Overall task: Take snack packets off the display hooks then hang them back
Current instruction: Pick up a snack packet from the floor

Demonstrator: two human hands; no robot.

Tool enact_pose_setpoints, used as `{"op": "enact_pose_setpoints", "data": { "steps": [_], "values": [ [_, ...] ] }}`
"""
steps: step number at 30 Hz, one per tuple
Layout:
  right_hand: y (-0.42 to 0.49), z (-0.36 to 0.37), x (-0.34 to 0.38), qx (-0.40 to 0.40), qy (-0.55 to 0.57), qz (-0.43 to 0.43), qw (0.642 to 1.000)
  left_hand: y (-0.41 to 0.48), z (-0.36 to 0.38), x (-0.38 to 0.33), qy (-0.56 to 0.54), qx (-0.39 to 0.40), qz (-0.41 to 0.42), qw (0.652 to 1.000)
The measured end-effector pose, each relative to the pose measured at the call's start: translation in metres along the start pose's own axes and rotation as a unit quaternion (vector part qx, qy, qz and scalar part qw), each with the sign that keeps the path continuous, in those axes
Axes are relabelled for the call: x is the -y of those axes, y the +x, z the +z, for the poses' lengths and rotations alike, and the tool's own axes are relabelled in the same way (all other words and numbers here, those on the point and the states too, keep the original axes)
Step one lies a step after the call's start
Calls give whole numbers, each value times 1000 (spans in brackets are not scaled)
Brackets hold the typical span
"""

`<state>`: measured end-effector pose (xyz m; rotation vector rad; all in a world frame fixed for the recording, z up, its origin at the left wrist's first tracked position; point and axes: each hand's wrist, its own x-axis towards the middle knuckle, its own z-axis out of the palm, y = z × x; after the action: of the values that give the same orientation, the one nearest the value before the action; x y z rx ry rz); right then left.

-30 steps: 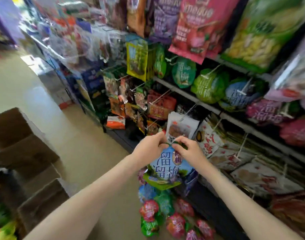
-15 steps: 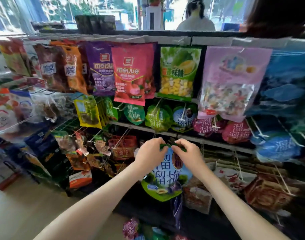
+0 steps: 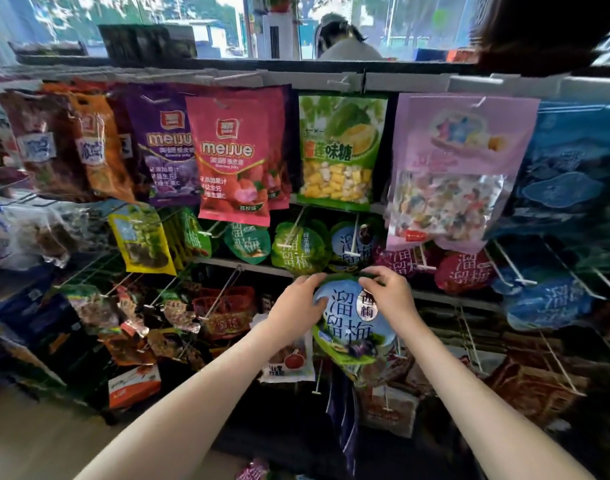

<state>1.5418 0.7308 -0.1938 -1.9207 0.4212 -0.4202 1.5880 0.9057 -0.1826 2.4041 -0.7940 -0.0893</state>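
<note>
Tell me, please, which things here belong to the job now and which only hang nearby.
In the job: blue round packet, left hand and right hand pinching its top edge.
Only nearby: pink meijue bag, durian candy bag, lilac candy bag, orange box.

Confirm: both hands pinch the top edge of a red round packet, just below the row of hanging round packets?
Wrong colour: the round packet is blue, green-rimmed. Head view shows the left hand and right hand pinching its top edge, just below the row of hanging round packets.
</note>
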Motion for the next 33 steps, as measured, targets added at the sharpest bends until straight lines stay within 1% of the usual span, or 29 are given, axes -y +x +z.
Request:
{"op": "enact_pose_setpoints", "data": {
  "steps": [7, 14, 19, 21, 24, 27, 30, 33],
  "values": [
    [27, 21, 7, -33, 1, 3, 999, 31, -11, 24, -13, 31, 21, 999],
    [38, 29, 9, -100, 29, 13, 994, 58, -14, 39, -22, 34, 66, 997],
    [48, 29, 9, -105, -7, 19, 994, 70, -13, 47, -23, 47, 96, 994],
    [50, 28, 9, -112, -6, 13, 994, 75, -12, 50, -26, 51, 113, 992],
    [52, 29, 11, -124, 9, 4, 992, 82, -10, 50, -51, 53, 114, 991],
    [54, 28, 11, -114, 18, 1, 993, 87, -2, 48, -47, 35, 108, 992],
    [54, 27, 10, -99, 15, -1, 995, 93, 3, 46, -17, -17, 93, 995],
    [54, 28, 8, -101, 10, 1, 995, 96, 6, 45, -32, -48, 81, 995]
  ]
}}
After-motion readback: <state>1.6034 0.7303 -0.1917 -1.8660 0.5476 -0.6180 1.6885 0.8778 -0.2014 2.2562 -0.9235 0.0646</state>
